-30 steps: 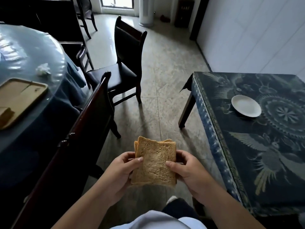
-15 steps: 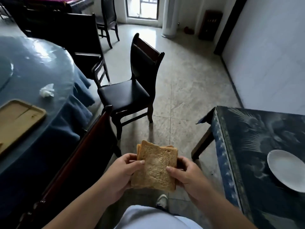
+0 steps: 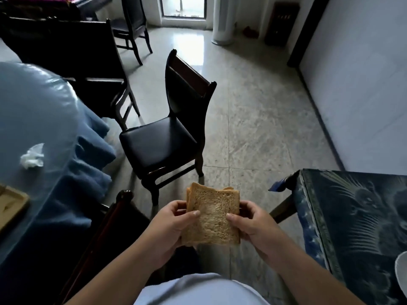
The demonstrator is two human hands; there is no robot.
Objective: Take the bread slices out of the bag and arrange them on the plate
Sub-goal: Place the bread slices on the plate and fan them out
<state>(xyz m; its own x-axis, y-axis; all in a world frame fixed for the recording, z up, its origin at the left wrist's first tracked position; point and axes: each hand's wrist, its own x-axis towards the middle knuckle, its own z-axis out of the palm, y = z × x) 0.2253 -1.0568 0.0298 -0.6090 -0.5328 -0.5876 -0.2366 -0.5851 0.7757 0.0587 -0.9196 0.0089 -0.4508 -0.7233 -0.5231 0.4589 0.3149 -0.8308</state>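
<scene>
A small stack of brown bread slices is held upright in front of my body, over the floor. My left hand grips its left edge with the thumb on the front slice. My right hand grips its right edge the same way. The white plate shows only as a sliver at the right frame edge, on the dark patterned table. No bag is in view.
A black chair stands on the tiled floor just ahead. Another dark chair back is close at my left. A round table in blue cloth at left carries a crumpled tissue and a wooden tray.
The view has swung left and upward: the plate and patterned table slid toward the right edge, the black chair came to the centre. Both hands keep the same hold on the bread.
</scene>
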